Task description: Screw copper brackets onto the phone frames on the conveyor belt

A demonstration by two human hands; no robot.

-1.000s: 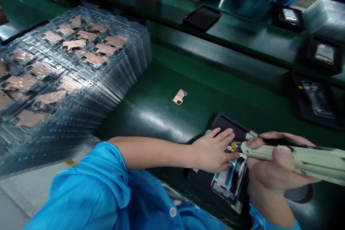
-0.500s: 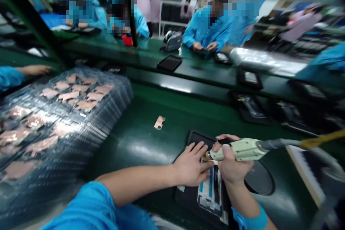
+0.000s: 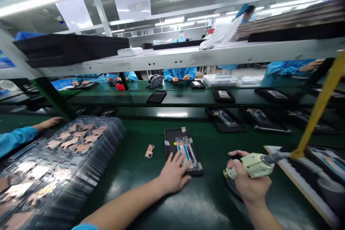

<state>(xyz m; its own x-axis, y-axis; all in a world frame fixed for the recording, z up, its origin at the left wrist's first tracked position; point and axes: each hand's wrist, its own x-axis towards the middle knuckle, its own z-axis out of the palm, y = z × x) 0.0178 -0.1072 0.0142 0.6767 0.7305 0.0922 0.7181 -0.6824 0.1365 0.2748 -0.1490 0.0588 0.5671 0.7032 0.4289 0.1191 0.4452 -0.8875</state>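
My left hand [image 3: 174, 173] lies with its fingers spread over the near part of a phone frame [image 3: 185, 147]. The frame has blue and white strips and sits in a black foam tray [image 3: 170, 137] on the green bench. My right hand [image 3: 249, 183] is wrapped round a pale green electric screwdriver [image 3: 254, 165], whose cable runs off to the right. Its yellowish tip points down at a round dark dish [image 3: 232, 186], partly hidden by the hand; whether they touch I cannot tell. Left of the tray lies a small copper-coloured plate [image 3: 149, 151].
Stacked clear plastic trays [image 3: 105, 143] with copper-coloured parts fill the left. Black trays [image 3: 225, 119] with phone frames line the far side. A white-topped board [image 3: 293, 176] edges the right. Overhead runs a shelf [image 3: 161, 59]. A co-worker's hand [image 3: 50, 123] reaches in from the left.
The tray with the phone frame has moved forward and left under my left hand. My right hand has drawn the screwdriver away from the frame, right, to the round dish. The view has tilted up.
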